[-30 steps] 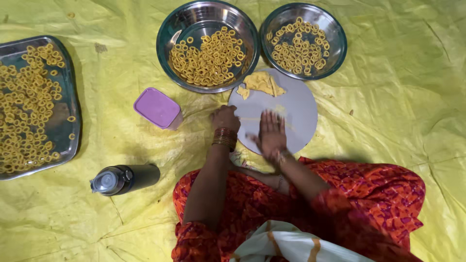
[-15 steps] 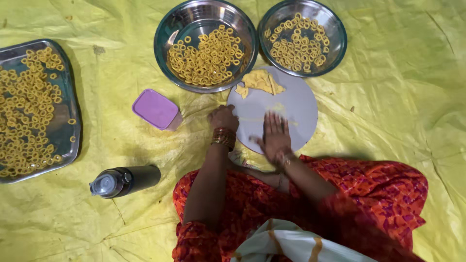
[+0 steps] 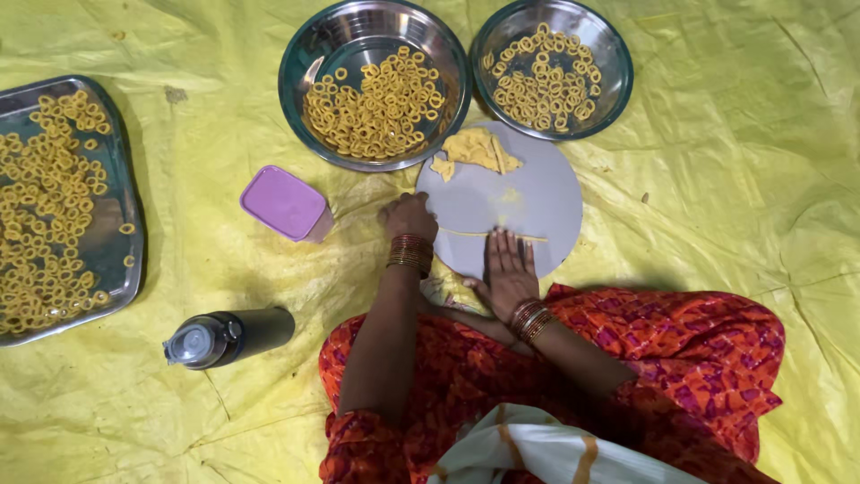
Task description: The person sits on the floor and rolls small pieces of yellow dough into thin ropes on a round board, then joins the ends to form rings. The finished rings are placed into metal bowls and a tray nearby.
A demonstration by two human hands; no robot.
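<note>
A round grey board lies on the yellow sheet in front of me. Across it runs a thin rope of yellow dough, and a lump of the same dough sits at the board's far edge. My right hand lies flat, fingers spread, on the right part of the rope. My left hand is curled at the board's left rim, at the rope's left end. Both wrists wear red and gold bangles.
Two steel bowls holding several dough rings stand beyond the board. A steel tray of rings lies at far left. A purple-lidded box and a dark flask on its side rest left of me.
My right hand has slid toward me and to the right over the board, and the dough under it has stretched into a longer, thinner rope. The left hand stayed at the rim.
</note>
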